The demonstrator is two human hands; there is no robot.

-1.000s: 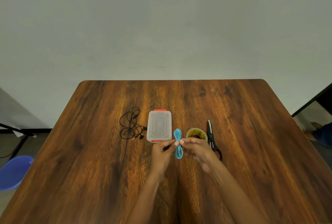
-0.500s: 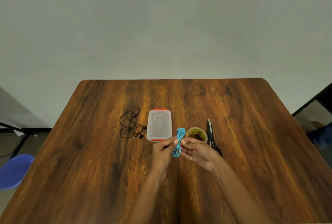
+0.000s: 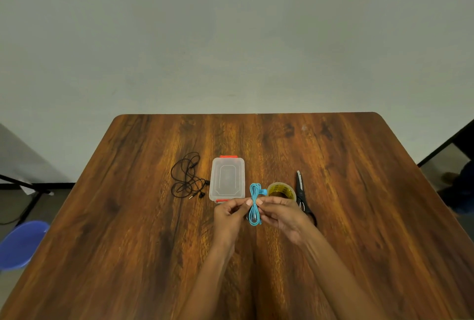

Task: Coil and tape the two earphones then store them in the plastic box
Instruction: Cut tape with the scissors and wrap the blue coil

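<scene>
Above the near middle of the brown wood-grain table [image 3: 359, 217], a coiled bundle of turquoise-blue earphone cable [image 3: 255, 204] is held upright between both hands. The bundle is pinched at its waist from the left by the fingertips of the left hand [image 3: 229, 214] and from the right by the fingertips of the right hand [image 3: 280, 213], so that loops stand out above and below the grip. A blue earbud is seen at the upper right of the bundle. Just beyond the left hand, a clear rectangular plastic box with orange-red latches [image 3: 227, 179] is found lying flat with its lid on. To the left of the box, a loose tangle of thin black earphone cable [image 3: 187, 178] is spread on the table, uncoiled. Just beyond the right hand, a roll of yellowish clear tape [image 3: 281, 189] is noted, and beside it a pair of black-handled scissors [image 3: 300, 191], partly hidden by the right hand. A blue plastic chair seat [image 3: 21, 244] is observed off the left table edge.
</scene>
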